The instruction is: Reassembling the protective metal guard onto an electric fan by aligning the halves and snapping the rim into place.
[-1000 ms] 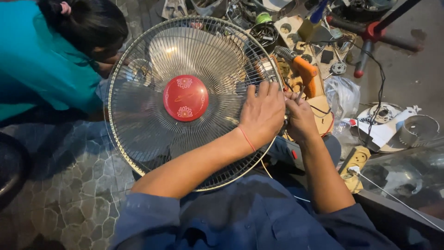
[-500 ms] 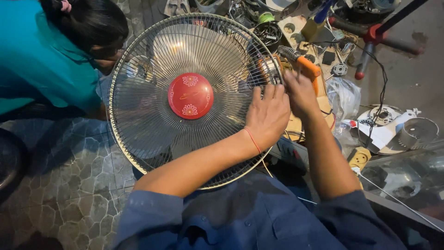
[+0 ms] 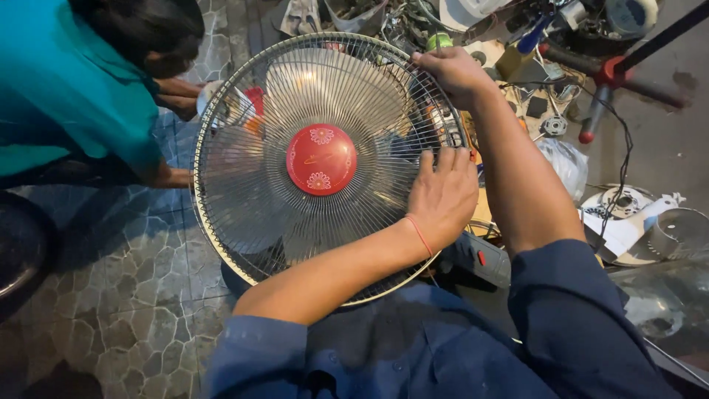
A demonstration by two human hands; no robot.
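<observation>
A round wire fan guard (image 3: 281, 222) with a red centre cap (image 3: 321, 159) fills the middle of the view, lying face-up over the person's lap, above a patterned stone floor (image 3: 118, 295). Pale fan blades show through the wires.

The left hand (image 3: 443, 196) rests flat on the guard just right of the red cap, fingers spread and laid on the wires — an open grip, closed on nothing. A thin red band circles that wrist. The right hand (image 3: 454, 72) is at the guard's upper right rim, fingers curled together over the outer ring, so its grip is clamped on the guard's edge. Both forearms come out of dark blue sleeves (image 3: 569, 310) below the guard.

To the left of the guard a second person in a teal shirt (image 3: 66, 89) bends in; one of their hands (image 3: 177, 177) touches the guard's left rim, the other sits near its upper left edge.

To the right of the guard and beyond it lies a clutter of parts on grey ground: a clear plastic bag (image 3: 565, 166), a black cable (image 3: 624, 159), a white round fan part (image 3: 624, 203), a tool with a blue handle (image 3: 533, 41), and a dark bar with red fittings (image 3: 613, 74).
</observation>
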